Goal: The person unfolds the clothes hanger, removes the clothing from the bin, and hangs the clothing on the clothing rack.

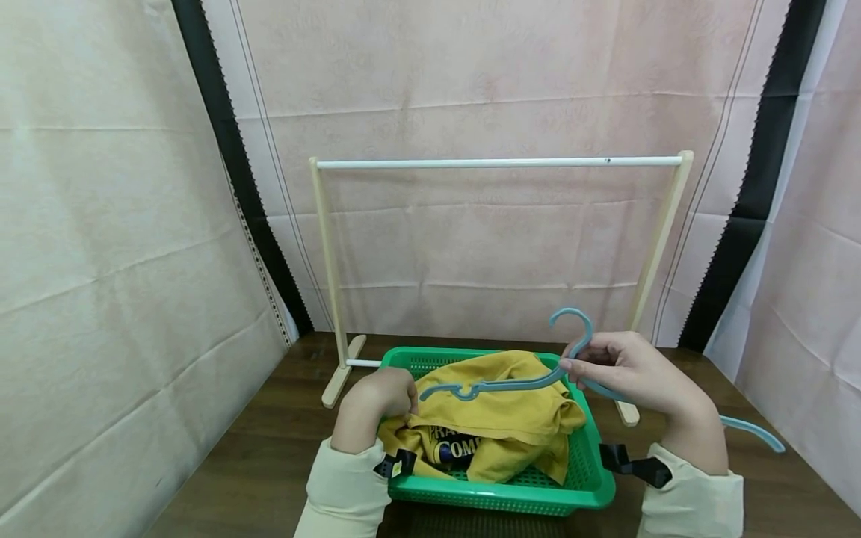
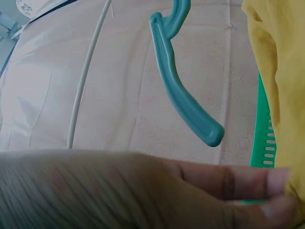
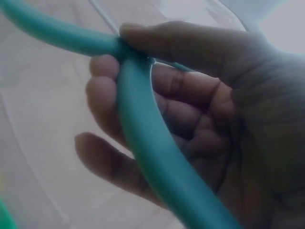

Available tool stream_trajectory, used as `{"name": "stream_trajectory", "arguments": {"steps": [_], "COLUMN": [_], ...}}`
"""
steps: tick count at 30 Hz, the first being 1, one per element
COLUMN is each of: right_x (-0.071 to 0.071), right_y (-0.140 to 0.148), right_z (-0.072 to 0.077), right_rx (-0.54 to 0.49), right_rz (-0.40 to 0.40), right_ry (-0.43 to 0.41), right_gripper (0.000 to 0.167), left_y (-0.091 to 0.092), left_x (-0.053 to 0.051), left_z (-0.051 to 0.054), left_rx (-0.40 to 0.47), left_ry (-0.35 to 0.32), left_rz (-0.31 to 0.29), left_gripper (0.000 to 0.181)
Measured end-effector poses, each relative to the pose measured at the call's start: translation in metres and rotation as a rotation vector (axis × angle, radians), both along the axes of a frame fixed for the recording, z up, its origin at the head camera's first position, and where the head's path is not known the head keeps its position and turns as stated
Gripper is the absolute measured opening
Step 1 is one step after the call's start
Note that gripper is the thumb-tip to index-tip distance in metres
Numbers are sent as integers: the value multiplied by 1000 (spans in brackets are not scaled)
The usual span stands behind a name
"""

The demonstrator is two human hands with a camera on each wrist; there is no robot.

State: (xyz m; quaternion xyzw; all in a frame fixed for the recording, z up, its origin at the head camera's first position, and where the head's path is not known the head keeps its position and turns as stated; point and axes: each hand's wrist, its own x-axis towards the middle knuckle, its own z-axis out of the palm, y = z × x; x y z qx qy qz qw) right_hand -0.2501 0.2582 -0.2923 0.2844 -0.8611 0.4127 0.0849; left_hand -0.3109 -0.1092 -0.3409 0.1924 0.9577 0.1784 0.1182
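A blue plastic hanger (image 1: 514, 384) is gripped near the base of its hook by my right hand (image 1: 628, 373); the right wrist view shows thumb and fingers around the hanger (image 3: 152, 148). Its left arm extends over a crumpled yellow garment (image 1: 498, 418) with a dark printed patch, lying in a green basket (image 1: 585, 489). My left hand (image 1: 380, 396) is at the basket's left side. In the left wrist view its thumb and finger pinch the yellow cloth (image 2: 286, 95), with one hanger end (image 2: 190, 112) above the hand.
Behind the basket stands a rack with a white bar (image 1: 498, 163), pale side posts (image 1: 328, 254) and feet on the dark wooden table (image 1: 255, 463). Light cloth walls (image 1: 471, 246) enclose the back and both sides.
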Motion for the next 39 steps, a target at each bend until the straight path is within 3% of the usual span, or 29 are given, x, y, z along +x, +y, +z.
{"name": "stream_trajectory", "arguments": {"steps": [5,15,23,33,36,39], "right_x": [1,0,1,3,3,2], "right_y": [0,6,10,4,2,-1], "right_z": [1,0,-1,0,0,0], "right_rx": [3,-4,-6,-90,-104,-115], "right_rz": [8,-28,-58,-23,-11,-3], "right_ry": [-9,19,61,177,201,211], "right_gripper": [10,8,9,10,11,12], "left_y": [-1,-8,-10,-5,-4,-4], "left_x": [-3,-9,-4,1,0,1], "left_z": [2,10,17,25,24,24], "left_rx": [58,251,348,504,513,497], "left_ry": [47,169,271,463,451,405], "left_rz": [-78,-107,-84,-160,-192,-186], "left_gripper": [24,14,10,5,5,5]}}
